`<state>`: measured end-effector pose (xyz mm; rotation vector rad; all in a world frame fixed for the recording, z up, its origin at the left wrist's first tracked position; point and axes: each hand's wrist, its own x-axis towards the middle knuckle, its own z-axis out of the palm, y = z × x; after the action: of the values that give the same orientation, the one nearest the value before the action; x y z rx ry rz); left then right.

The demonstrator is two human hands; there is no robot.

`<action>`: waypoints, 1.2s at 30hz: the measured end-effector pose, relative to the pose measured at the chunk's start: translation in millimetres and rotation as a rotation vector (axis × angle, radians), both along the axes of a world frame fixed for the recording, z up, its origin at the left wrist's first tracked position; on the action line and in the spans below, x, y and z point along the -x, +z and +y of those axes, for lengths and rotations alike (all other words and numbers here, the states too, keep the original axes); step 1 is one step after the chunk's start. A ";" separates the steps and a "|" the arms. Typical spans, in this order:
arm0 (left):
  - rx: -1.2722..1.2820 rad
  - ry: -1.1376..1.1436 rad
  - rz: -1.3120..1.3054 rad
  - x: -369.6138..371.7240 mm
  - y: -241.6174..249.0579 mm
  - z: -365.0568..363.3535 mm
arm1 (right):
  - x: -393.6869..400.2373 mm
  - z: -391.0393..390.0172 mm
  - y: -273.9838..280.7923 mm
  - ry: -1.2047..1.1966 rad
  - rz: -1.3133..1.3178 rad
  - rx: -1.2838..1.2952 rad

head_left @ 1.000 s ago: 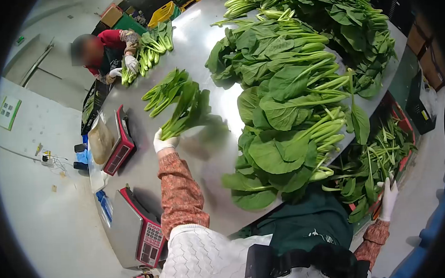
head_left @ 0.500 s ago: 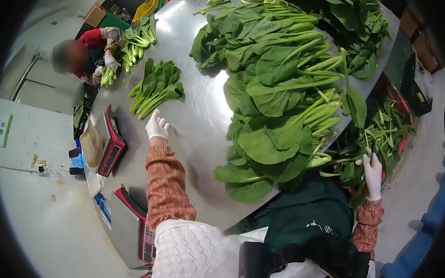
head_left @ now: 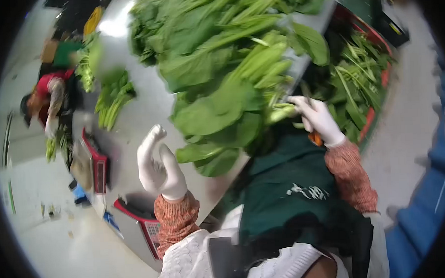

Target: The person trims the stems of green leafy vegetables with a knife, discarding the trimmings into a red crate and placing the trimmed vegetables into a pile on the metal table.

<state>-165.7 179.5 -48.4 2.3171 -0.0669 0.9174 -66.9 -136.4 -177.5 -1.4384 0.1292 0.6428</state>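
Note:
My left hand (head_left: 159, 164), in a white glove, is raised above the metal table (head_left: 146, 107), fingers apart and holding nothing. My gloved right hand (head_left: 318, 117) grips a small tool with an orange handle (head_left: 315, 138) at the table's edge; its dark tip points up and its exact kind is unclear. Close to that hand are the pale stem ends of a big pile of leafy greens (head_left: 221, 104). A separate bunch of greens (head_left: 112, 101) lies farther left on the table.
Two red scales (head_left: 98, 167) (head_left: 141, 219) stand along the left edge. A red-rimmed crate (head_left: 364, 28) of loose greens is on the right. At the far left a person (head_left: 52, 97) handles greens. Something blue (head_left: 424, 214) lies lower right.
My left hand has drawn back from the separate bunch towards my body. My right hand has moved from over the crate to the pile's stem ends. The view has turned, and the other person has shifted.

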 end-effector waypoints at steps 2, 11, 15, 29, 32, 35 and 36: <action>-0.210 -0.229 -0.013 -4.0 -8.6 -31.2 | 1.4 -0.4 -2.9 0.038 -0.033 0.012; -0.287 -0.504 0.303 -20.7 -45.7 -111.3 | 10.5 0.2 27.0 0.063 -0.050 -0.113; -0.402 -0.349 0.221 -33.9 -44.9 -131.5 | 17.8 -2.2 59.0 0.054 -0.176 -0.117; -0.254 -0.285 0.251 -45.2 -21.7 -135.1 | 24.8 3.6 54.2 0.045 -0.853 0.550; -0.169 -0.310 0.222 -44.4 -7.7 -136.1 | 15.3 0.7 18.8 -0.157 -0.747 0.344; 0.226 -0.345 0.454 -40.6 24.9 -115.3 | -5.0 -45.1 18.2 -0.509 -0.158 0.025; 0.491 -0.331 0.434 -42.1 35.8 -105.9 | -6.2 -56.0 20.2 -0.563 -0.231 0.033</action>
<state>-123.5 73.6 -12.5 1.9142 -0.0356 0.2182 -60.7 -192.4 -157.3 -1.4105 0.3486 0.0133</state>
